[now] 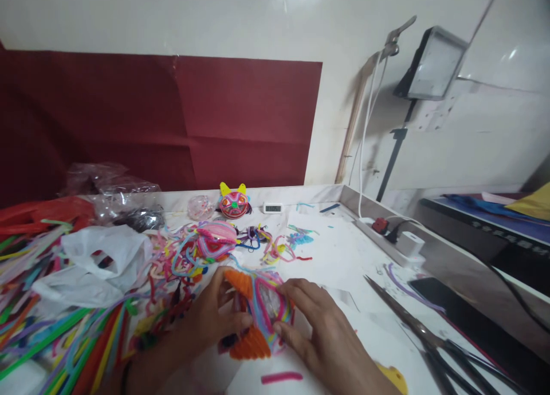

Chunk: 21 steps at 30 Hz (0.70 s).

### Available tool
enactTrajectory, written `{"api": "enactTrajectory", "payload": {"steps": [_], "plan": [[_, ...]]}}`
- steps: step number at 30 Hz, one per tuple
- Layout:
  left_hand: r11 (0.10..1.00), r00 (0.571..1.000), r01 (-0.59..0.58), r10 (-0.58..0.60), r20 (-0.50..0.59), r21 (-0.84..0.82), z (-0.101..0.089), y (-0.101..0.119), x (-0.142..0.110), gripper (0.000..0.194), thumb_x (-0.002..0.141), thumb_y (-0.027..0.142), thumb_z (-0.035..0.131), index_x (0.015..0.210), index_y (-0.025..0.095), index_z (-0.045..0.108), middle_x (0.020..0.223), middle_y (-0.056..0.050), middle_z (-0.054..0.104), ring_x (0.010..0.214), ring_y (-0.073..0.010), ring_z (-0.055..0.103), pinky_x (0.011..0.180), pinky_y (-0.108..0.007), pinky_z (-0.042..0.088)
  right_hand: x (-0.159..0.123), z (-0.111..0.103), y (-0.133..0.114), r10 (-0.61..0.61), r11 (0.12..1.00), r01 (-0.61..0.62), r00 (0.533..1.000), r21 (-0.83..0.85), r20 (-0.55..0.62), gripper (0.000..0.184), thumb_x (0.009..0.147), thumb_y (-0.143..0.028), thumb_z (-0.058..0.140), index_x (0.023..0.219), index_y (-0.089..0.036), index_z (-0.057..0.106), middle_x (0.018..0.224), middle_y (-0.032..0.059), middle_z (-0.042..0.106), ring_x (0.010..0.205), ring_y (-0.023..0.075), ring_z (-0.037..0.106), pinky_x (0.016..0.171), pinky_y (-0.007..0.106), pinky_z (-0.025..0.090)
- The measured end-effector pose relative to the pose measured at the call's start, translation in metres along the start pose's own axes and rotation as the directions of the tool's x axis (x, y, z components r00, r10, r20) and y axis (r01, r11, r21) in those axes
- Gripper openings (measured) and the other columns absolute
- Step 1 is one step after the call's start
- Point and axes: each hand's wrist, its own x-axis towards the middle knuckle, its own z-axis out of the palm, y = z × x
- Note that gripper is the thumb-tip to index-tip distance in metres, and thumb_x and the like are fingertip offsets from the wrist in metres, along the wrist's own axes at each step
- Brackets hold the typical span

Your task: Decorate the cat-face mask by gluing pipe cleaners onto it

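So both the left hand (227, 318) and right hand (320, 329) are gripping the multicoloured fuzzy orange-eared craft piece (262, 309), with open white tabletop (330, 252) showing up to the far edge.

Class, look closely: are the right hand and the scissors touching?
Apart. The head view shows a strip of white surface between the right hand and the scissors.

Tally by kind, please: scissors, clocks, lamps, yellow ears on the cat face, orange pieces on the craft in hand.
Scissors: 1
Clock: 1
Lamp: 1
Yellow ears: 2
Orange pieces on craft: 2
Total: 7
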Motion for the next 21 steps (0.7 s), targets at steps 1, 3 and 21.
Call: {"api": "enactTrajectory", "payload": {"steps": [1,3,21], "plan": [[1.000,1.000,0.023,-0.023,-0.016,-0.020,0.003,0.003,-0.002,0.062,0.068,0.051,0.084,0.114,0.028,0.049,0.121,-0.006,0.063,0.116,-0.0264,0.061,0.101,-0.041,0.047,0.000,0.001,0.000,0.007,1.000,-0.007,1.000,-0.006,-0.011,0.027,0.089,-0.020,0.062,0.116,-0.020,0.060,0.113,0.0124,0.065,0.097,0.0299,0.064,0.083,0.050,0.056],[0.997,0.997,0.068,-0.070,-0.042,-0.029,0.010,0.009,-0.005,0.051,0.073,0.050,0.080,0.107,0.028,0.049,0.113,-0.004,0.065,0.108,-0.0244,0.065,0.096,-0.040,0.051,-0.001,0.003,0.000,0.026,1.000,-0.027,0.999,-0.014,-0.023,0.022,0.090,-0.021,0.061,0.112,-0.019,0.060,0.109,0.0125,0.064,0.094,0.0301,0.064,0.080,0.051,0.056],[0.815,0.916,0.081,0.167,-0.366,0.574,0.056,0.012,-0.015,0.042,0.070,0.028,0.068,0.108,0.022,0.051,0.107,-0.009,0.063,0.102,-0.0315,0.065,0.092,-0.052,0.053,-0.007,0.014,-0.002,0.044,0.998,-0.049,0.991,-0.035,-0.130,0.028,0.090,-0.022,0.061,0.117,-0.017,0.056,0.104,0.0123,0.061,0.090,0.0309,0.062,0.073,0.051,0.057]]}}
